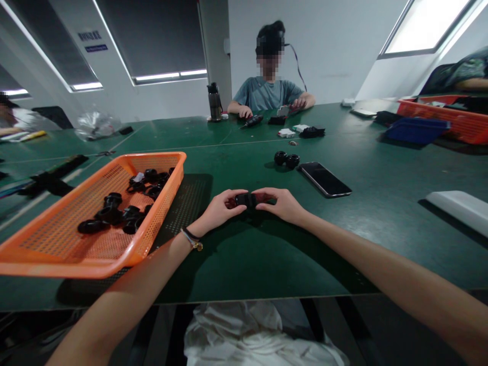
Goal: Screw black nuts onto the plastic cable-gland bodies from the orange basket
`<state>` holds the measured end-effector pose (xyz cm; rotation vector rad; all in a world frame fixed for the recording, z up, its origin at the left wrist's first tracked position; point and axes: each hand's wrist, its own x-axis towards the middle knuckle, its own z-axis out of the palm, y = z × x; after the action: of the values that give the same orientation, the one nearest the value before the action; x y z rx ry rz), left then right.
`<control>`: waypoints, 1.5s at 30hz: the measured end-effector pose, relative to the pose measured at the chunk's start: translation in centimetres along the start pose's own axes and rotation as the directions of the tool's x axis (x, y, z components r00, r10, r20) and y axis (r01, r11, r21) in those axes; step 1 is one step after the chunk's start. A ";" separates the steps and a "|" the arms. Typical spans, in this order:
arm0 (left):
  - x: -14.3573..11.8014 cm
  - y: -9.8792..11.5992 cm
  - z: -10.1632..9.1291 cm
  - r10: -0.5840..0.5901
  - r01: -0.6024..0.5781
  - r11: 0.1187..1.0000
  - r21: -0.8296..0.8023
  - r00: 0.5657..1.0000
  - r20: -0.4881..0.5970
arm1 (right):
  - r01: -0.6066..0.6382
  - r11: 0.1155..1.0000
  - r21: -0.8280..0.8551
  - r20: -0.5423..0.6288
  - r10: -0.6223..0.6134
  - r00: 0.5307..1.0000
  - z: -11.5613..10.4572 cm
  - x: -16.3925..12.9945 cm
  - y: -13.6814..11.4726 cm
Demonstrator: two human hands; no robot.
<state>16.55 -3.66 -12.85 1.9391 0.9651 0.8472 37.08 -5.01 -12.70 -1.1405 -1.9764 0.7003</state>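
Between my two hands, just above the green table, is a black round plastic part (246, 200). My left hand (222, 207) grips its left side with thumb and fingers. On the other side, my right hand (281, 203) pinches the right end; whether it is one piece or two joined pieces I cannot tell. To my left stands an orange perforated basket (125, 264) with several black plastic parts (112, 211) lying in it. Two round black parts (286, 159) sit together on the table beyond my right hand.
A smartphone (325, 179) lies right of the round parts. A white object (459, 206) is at the right edge. Across the table sits a person (269, 91) beside a dark bottle (214, 102). A blue tray (417, 130) and a red basket (457, 122) stand far right.
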 end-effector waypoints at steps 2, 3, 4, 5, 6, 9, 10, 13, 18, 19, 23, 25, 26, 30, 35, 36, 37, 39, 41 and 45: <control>0.0 0.0 0.0 0.003 -0.003 1.000 -0.002 1.000 0.001 | -0.009 1.000 -0.009 0.001 0.009 1.000 0.0 0.0 0.0; 0.0 0.0 0.0 0.003 -0.003 1.000 -0.003 1.000 0.001 | -0.013 1.000 -0.011 0.002 0.013 1.000 0.0 0.0 0.0; 0.0 0.0 0.0 0.002 -0.002 1.000 -0.004 1.000 0.003 | -0.014 1.000 -0.012 0.002 0.014 1.000 0.0 0.0 0.0; 0.0 0.1 0.0 0.000 0.000 1.000 -0.006 1.000 0.005 | -0.013 1.000 -0.010 0.003 0.013 1.000 0.0 0.0 0.0; 0.0 0.1 0.0 -0.002 0.002 1.000 -0.010 1.000 0.006 | -0.007 1.000 -0.006 0.006 0.007 1.000 0.0 0.0 0.0; 0.0 0.1 -0.1 -0.015 0.015 1.000 -0.017 1.000 -0.001 | 0.030 1.000 -0.003 0.025 -0.030 0.999 -0.2 -0.1 0.2; 0.1 0.0 -0.1 -0.020 0.020 1.000 -0.017 1.000 -0.001 | 0.044 0.999 -0.007 0.030 -0.044 0.999 -0.2 -0.1 0.2; 0.1 0.0 -0.1 -0.023 0.023 1.000 -0.011 1.000 0.007 | 0.073 0.997 -0.020 0.024 -0.073 0.997 -0.3 -0.1 0.3; 0.1 0.0 -0.1 -0.021 0.021 1.000 -0.009 1.000 0.007 | 0.043 0.999 0.016 -0.001 -0.043 0.999 -0.1 -0.1 0.1; 0.1 0.0 -0.1 -0.020 0.020 1.000 -0.006 1.000 0.004 | 0.032 0.999 0.028 -0.001 -0.032 0.999 -0.1 -0.1 0.1; 0.1 0.0 -0.1 -0.019 0.019 1.000 -0.011 1.000 0.002 | 0.021 0.999 0.044 0.008 -0.022 1.000 -0.1 -0.1 -0.1; 0.1 0.0 -0.1 -0.019 0.019 1.000 -0.022 1.000 0.008 | 0.023 0.999 0.040 0.011 -0.024 1.000 -0.1 -0.1 -0.1; 0.1 0.0 -0.1 -0.019 0.019 1.000 -0.024 1.000 0.009 | 0.023 0.999 0.038 0.011 -0.024 1.000 -0.1 -0.1 -0.1; 0.1 0.0 -0.1 -0.022 0.022 0.999 -0.023 1.000 0.010 | 0.006 0.999 0.031 0.013 -0.007 1.000 -0.1 0.0 -0.1; 0.1 -0.1 -0.1 -0.029 0.029 0.999 -0.029 1.000 0.012 | 0.025 0.998 0.051 0.020 -0.026 0.999 -0.1 -0.1 0.1; 0.1 -0.1 -0.1 -0.029 0.029 0.999 -0.027 1.000 0.011 | 0.037 0.998 0.053 0.017 -0.038 0.999 -0.2 -0.1 0.2; 0.1 -0.2 -0.1 -0.028 0.028 0.999 -0.028 1.000 0.010 | 0.048 0.998 0.052 0.013 -0.049 0.999 -0.2 -0.1 0.3; 0.1 -0.2 -0.1 -0.026 0.026 0.999 -0.028 1.000 0.009 | 0.061 0.997 0.041 0.003 -0.061 0.998 -0.1 -0.1 0.4; 0.0 -0.1 -0.1 -0.028 0.028 0.999 -0.024 1.000 0.008 | 0.062 0.998 0.027 -0.002 -0.062 0.998 -0.1 0.0 0.4; 0.0 0.1 -0.1 -0.023 0.023 1.000 -0.008 1.000 0.008 | 0.045 0.999 0.027 -0.019 -0.044 0.999 0.1 0.0 0.4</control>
<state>16.52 -3.64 -12.75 1.9193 0.9755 0.8285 37.26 -4.86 -13.07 -1.0799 -1.9648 0.6893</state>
